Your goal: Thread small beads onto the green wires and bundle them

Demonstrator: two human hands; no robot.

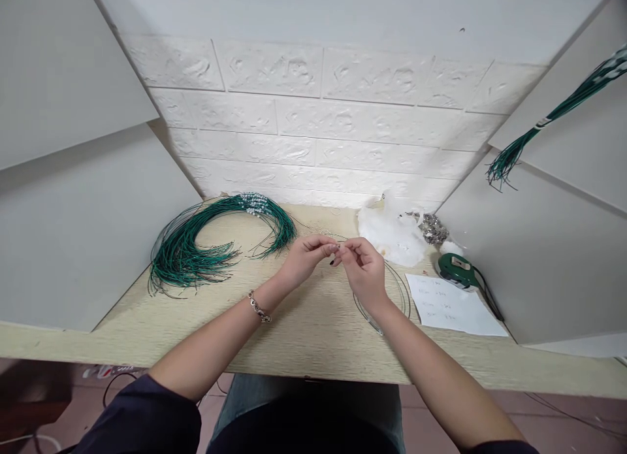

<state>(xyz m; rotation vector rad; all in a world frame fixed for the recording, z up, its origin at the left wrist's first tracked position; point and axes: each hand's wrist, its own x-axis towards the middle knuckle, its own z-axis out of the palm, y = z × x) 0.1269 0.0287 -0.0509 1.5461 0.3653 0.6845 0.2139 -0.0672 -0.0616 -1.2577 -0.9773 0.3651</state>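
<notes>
My left hand [306, 257] and my right hand [365, 268] meet above the middle of the wooden table [304, 333], fingertips pinched together on the ends of a thin green cord [399, 285]. That cord loops down and around beside my right wrist. A small pale piece sits between the fingertips; I cannot tell what it is. A chain bracelet is on my left wrist. A thick curved bundle of green cords [196, 248] with small pale beads at its top lies on the table to the left.
White plastic bags [392, 235] and a heap of small silvery parts [434, 228] lie at the back right. A green tool [455, 270] with a black cable and a white paper sheet [453, 305] sit right. Another green cord bundle [548, 121] hangs on the right wall.
</notes>
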